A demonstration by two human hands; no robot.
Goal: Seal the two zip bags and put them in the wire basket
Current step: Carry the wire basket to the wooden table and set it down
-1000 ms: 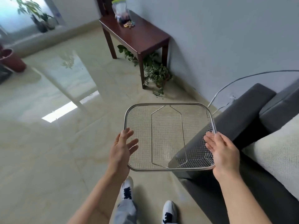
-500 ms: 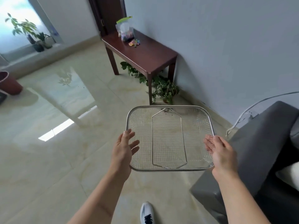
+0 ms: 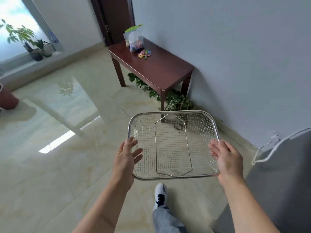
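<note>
I carry an empty wire basket (image 3: 173,113) level in front of me, above the floor. My left hand (image 3: 125,158) presses its left side with the fingers spread along the rim. My right hand (image 3: 226,157) holds its right side the same way. Two clear zip bags (image 3: 134,40) with colourful contents stand upright at the far end of a dark wooden table (image 3: 161,71) ahead, their green tops open. A few loose sweets (image 3: 144,53) lie beside them on the tabletop.
The table stands against a grey wall, with leafy plants (image 3: 175,100) under it. A grey sofa arm (image 3: 282,174) with a white cable is at my right. Glossy tiled floor stretches left toward potted plants (image 3: 33,46) by a window.
I have walked toward the table with the basket held between both hands. The table and bags are nearer, and the sofa has slid to the right edge.
</note>
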